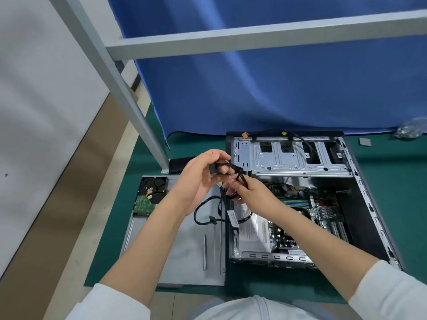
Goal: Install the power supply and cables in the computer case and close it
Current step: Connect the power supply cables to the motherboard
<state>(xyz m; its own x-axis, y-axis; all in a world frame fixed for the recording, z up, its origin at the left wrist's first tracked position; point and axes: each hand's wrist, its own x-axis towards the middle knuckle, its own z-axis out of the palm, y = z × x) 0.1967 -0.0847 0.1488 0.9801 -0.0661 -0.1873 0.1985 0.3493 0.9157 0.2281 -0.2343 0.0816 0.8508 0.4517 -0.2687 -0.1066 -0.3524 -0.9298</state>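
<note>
One open black-and-grey metal computer case (360,204) lies on its side on the green matte surface (392,181), interior up. Inside: one green circuit board (307,199) and one perforated silver drive cage (288,158) along the far edge. A boxy silver power supply with a white label (251,229) sits in the case's near-left corner.

One flat grey metal side panel (184,250) lies just left of the case. On its far end rests one hard drive, underside up, with a small green board (150,195). One slim metal screwdriver (204,252) lies on the panel's near half.

Two bare hands are raised over the gap between panel and case. The left hand (203,179) curls its fingers round a black cable connector (213,169); the right hand (251,190) pinches the same black cable bundle (238,174) lower down. A loop of black cable (203,215) trails down across the panel.

One blue fabric screen (277,88) hangs behind, crossed by grey metal frame bars (254,35). One small clear plastic bag (411,130) and one small grey square pad (365,142) lie far right.
</note>
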